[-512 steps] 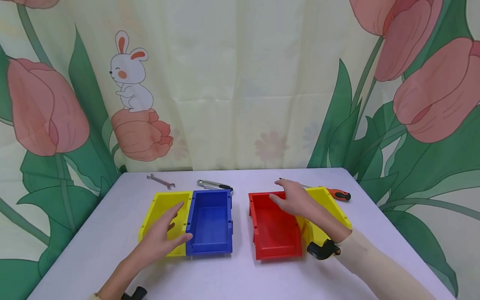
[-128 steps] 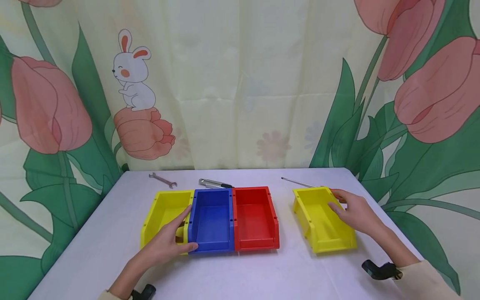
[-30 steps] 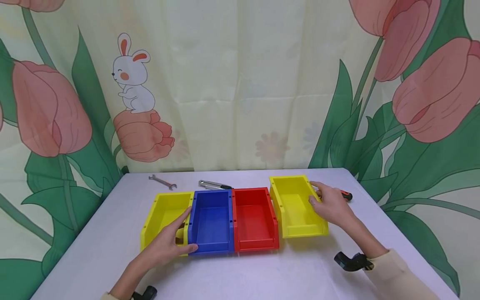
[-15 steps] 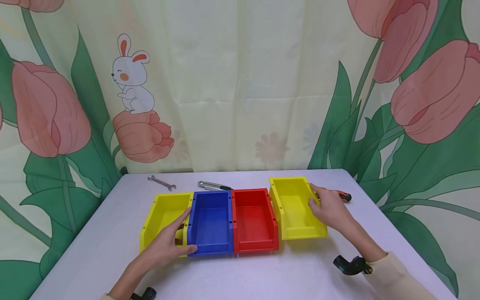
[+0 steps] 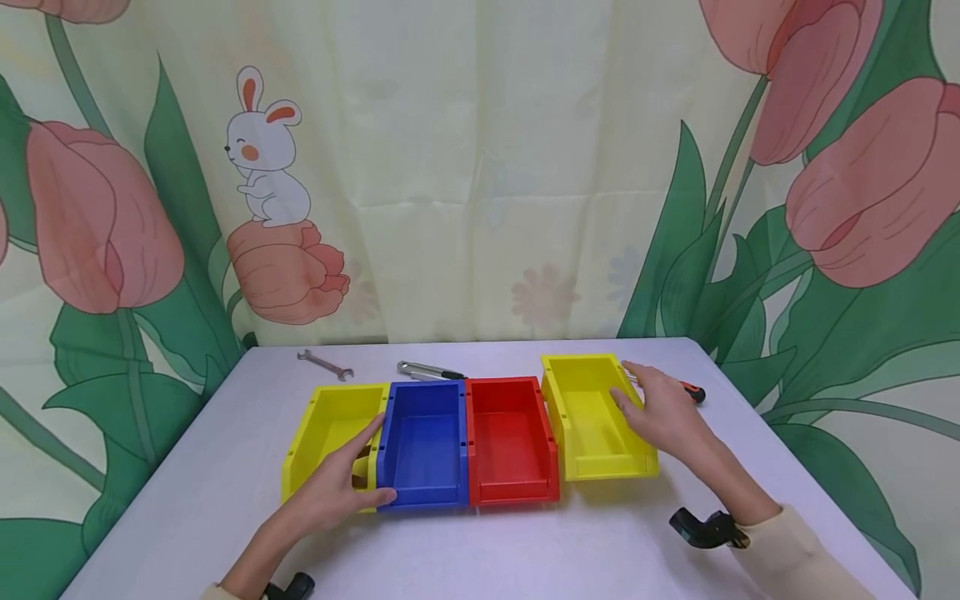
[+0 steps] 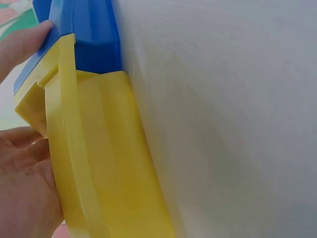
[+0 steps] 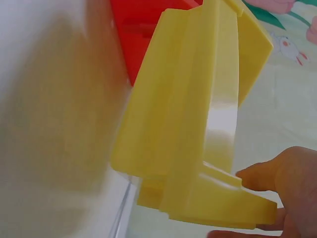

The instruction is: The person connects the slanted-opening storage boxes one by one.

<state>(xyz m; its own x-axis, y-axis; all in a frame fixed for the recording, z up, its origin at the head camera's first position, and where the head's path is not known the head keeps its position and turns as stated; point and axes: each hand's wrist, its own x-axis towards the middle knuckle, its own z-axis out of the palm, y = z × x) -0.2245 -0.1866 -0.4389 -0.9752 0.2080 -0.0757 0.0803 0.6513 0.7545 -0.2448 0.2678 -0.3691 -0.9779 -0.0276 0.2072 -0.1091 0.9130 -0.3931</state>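
A yellow, a blue [image 5: 422,483] and a red plastic bin [image 5: 512,492] stand side by side in a row. My left hand [image 5: 326,487] holds the row at its left end. Its index finger lies along the rim where the left yellow bin [image 5: 303,442] meets the blue one, thumb on the blue bin's front corner, other fingers inside the yellow bin. My right hand [image 5: 663,412] grips the right wall of a second yellow bin [image 5: 607,467], thumb inside. That bin hangs above the table close by the red bin's right side; whether they touch I cannot tell.
Behind the row lie an open-end wrench [image 5: 325,364] and a utility knife [image 5: 429,369], partly hidden by the blue bin. A screwdriver [image 5: 693,392] with an orange-black handle lies behind my right hand. A printed curtain [image 5: 555,208] hangs beyond the white table [image 5: 517,558].
Since the earliest frame the red bin has moved left against the blue one. The right yellow bin has since been gripped, raised and carried left to the red bin. Barely anything moves in the last second.
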